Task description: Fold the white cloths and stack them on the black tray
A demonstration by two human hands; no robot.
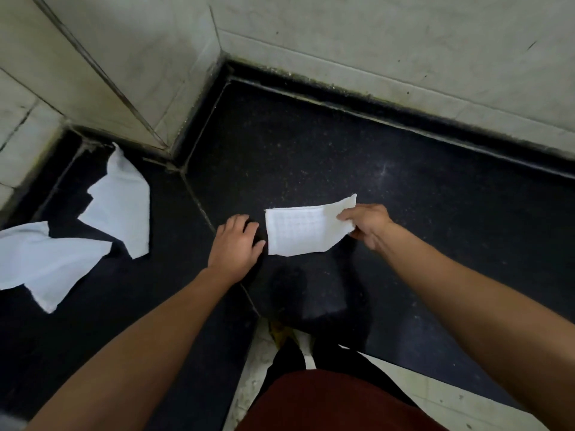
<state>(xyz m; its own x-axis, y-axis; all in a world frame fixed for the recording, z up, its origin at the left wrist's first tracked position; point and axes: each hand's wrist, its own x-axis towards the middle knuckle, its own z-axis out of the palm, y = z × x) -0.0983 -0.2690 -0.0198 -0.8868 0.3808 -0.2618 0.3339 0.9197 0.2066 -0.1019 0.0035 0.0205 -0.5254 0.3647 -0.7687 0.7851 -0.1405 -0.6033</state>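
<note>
The folded white cloth looks light and limp, best held at both ends: the right grip pinches its right edge, the left grip rests spread beside it.

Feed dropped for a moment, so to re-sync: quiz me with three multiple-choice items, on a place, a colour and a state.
1. The loose cloths lie: A) left of the left hand B) right of the right hand C) on the wall.
2. The counter is: A) white B) black C) red.
3. The right hand: A) lies flat B) hangs idle C) pinches the folded cloth.
Key: 1 A, they sit out past the left hand; 2 B, dark speckled surface; 3 C, fingers and thumb close on its right edge.
</note>
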